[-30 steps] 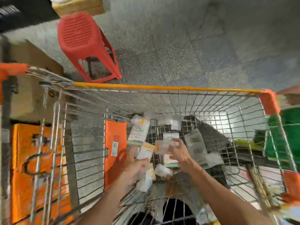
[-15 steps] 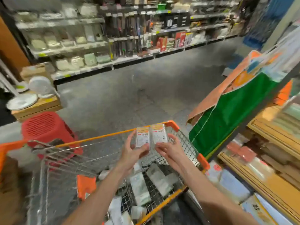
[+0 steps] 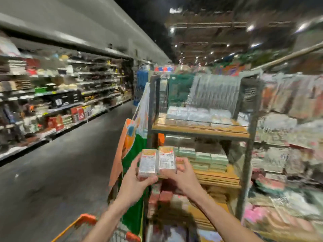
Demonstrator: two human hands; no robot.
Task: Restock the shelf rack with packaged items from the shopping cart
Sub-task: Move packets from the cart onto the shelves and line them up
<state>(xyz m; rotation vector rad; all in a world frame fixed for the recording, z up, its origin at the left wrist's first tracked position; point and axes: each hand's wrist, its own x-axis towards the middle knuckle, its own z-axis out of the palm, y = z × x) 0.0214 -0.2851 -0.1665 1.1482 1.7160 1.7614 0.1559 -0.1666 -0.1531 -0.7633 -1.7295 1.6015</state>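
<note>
Two clear-wrapped packets with orange tops are held side by side in front of the shelf rack (image 3: 199,131). My left hand (image 3: 135,180) grips the left packet (image 3: 147,162) from below, thumb under its lower edge. My right hand (image 3: 180,173) grips the right packet (image 3: 167,160), fingers curled behind it. The rack has a dark metal frame and wooden shelves; clear packs lie on its upper shelf (image 3: 195,114), green packs on the middle shelf (image 3: 208,159). The orange rim of the shopping cart (image 3: 82,222) shows at the bottom.
A green, orange and white banner (image 3: 131,154) hangs on the rack's left side. A long aisle shelf of goods (image 3: 52,102) runs along the left across a grey floor (image 3: 52,172). More packaged goods (image 3: 286,145) fill shelves to the right.
Both hands have lifted the two packets out of the cart and carried them up to the rack. The view has swung from the cart basket up to the shelves.
</note>
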